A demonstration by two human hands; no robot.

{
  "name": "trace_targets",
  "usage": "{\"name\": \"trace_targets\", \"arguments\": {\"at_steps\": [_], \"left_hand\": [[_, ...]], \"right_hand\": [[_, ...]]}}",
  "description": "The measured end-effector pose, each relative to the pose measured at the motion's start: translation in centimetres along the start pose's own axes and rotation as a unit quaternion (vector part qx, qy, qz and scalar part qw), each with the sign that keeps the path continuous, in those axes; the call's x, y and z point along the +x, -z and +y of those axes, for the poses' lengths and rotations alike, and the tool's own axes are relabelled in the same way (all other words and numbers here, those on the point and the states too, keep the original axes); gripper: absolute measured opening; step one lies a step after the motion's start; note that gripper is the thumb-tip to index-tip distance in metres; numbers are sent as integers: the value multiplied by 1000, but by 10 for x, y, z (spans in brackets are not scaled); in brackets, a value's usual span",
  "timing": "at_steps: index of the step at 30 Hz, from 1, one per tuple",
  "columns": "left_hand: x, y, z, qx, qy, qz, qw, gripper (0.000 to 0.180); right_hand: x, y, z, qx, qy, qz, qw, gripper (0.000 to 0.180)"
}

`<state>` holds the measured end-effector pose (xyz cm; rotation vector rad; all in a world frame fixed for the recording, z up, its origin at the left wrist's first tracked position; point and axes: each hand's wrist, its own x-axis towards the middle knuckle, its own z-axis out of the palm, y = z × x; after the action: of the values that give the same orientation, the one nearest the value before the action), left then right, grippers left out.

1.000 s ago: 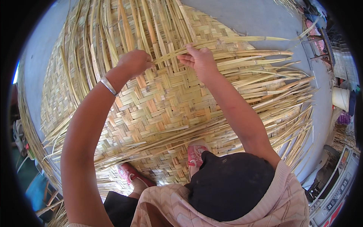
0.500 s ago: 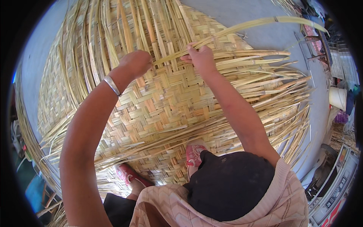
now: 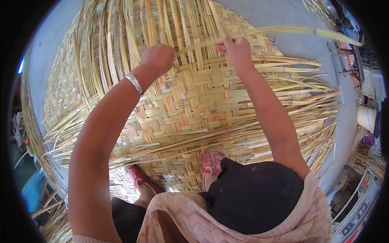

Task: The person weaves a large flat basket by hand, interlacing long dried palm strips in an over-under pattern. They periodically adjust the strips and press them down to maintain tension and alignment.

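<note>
A long, flat, pale yellow-green split-cane strip [image 3: 283, 30] is stretched between my two hands, over the far part of a half-woven mat [image 3: 186, 103]. My left hand [image 3: 159, 58], with a silver bangle on its wrist, is closed round the strip's left end. Its fingertips are hidden behind the knuckles. My right hand [image 3: 239, 52] pinches the strip further along, and the free end reaches out past it to the right. Beneath the hands, upright strips [image 3: 176, 26] run away from me, and loose strip ends [image 3: 300, 87] fan out rightward.
I stand on the mat in red shoes [image 3: 137, 178]. A bundle of strips [image 3: 34, 117] lies along the left side. Grey floor [image 3: 279, 16] borders the mat. At the right are a cream bucket [image 3: 366, 118], a dark-framed rack [image 3: 348, 60] and part of a vehicle [image 3: 358, 206].
Both hands have shifted to the right with the strip, and sit slightly higher in the view. The strip's free end has swung down a little. The whole view has also moved slightly.
</note>
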<state>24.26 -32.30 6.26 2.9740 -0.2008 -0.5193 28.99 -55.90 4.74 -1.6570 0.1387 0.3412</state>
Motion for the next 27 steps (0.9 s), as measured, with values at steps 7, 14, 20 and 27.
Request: {"name": "trace_targets", "arguments": {"at_steps": [7, 14, 20, 27], "left_hand": [[-21, -3, -4, -98, 135, 124, 978, 22], [-35, -12, -21, -414, 287, 205, 839, 20], [-37, -19, -25, -574, 313, 220, 724, 16], [-27, -20, -29, -592, 309, 170, 725, 16]], "right_hand": [[22, -33, -29, -170, -24, -204, 964, 51], [69, -116, -32, -410, 102, -239, 874, 52], [73, -142, -47, -456, 1, -283, 844, 55], [77, -136, -28, -210, -110, -267, 934, 38]]}}
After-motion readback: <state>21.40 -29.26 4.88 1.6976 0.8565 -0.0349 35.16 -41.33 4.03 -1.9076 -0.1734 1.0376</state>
